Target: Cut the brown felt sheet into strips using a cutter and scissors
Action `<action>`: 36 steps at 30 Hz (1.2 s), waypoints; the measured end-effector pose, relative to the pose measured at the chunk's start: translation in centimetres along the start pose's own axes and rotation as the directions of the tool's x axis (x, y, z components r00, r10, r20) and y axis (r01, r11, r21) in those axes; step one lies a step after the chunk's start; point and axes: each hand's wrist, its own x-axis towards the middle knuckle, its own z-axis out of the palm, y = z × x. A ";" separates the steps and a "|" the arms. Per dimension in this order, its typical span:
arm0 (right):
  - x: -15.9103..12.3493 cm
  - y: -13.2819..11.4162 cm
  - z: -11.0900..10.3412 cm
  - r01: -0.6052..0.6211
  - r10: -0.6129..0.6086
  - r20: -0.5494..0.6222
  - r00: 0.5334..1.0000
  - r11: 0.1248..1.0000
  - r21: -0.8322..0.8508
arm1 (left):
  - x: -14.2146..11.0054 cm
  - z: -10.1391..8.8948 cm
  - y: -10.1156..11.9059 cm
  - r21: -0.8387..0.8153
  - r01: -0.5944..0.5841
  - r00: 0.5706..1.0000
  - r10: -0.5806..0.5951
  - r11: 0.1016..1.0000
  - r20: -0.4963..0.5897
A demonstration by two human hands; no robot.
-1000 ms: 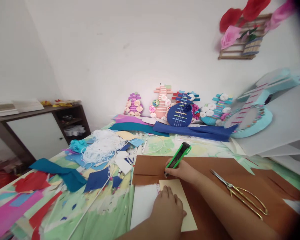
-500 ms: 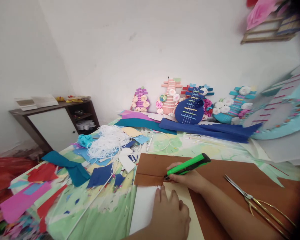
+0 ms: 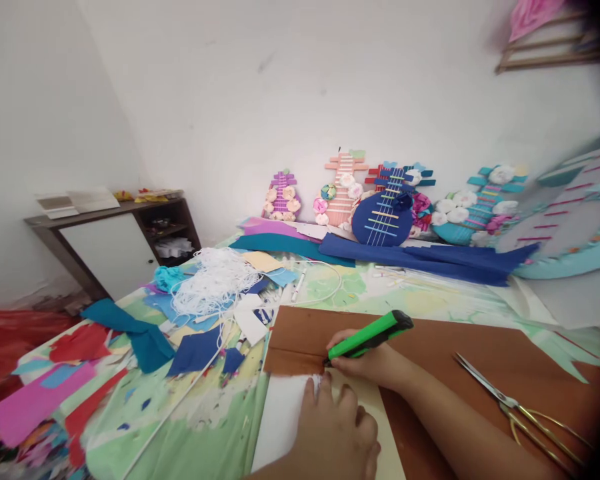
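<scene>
My right hand [image 3: 360, 363] is wrapped round a green and black utility knife [image 3: 367, 337], whose tip end points down at the brown sheet [image 3: 300, 339]. The blade itself is too small to make out. Pressed flat with its fingers a little apart, my left hand [image 3: 335, 427] lies on a white piece of card [image 3: 277, 413] and a cream sheet [image 3: 387, 440] beside it. Its fingertips sit just below the knife tip, near the lower edge of a brown strip. Gold-handled scissors [image 3: 505, 400] rest, partly spread, on the brown paper right of my right forearm.
White cord [image 3: 215, 280] lies heaped at left among blue, teal, red and pink scraps. Along the wall stand several lute-shaped crafts, one dark blue [image 3: 383, 217], behind folded blue paper [image 3: 420, 257]. A dark cabinet [image 3: 110, 240] stands at far left.
The knife tip and my right hand have shifted slightly left and down along the brown strip's edge. My left hand stays pressed on the card. The view has moved a little.
</scene>
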 end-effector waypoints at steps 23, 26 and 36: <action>-0.7 1.3 -0.7 -0.036 0.030 0.041 0.999 0.984 0.177 | 0.1 0.8 -0.5 0.099 -0.079 0.995 0.085 0.992 -0.053; -0.7 1.0 -0.8 -0.044 0.039 0.035 0.999 0.985 0.165 | 0.0 0.6 -0.4 0.108 -0.083 0.996 0.085 0.991 -0.014; -0.5 0.7 -0.6 0.003 -0.004 0.023 1.000 0.999 0.053 | 0.1 0.0 -0.1 0.067 -0.021 0.998 0.017 0.998 0.062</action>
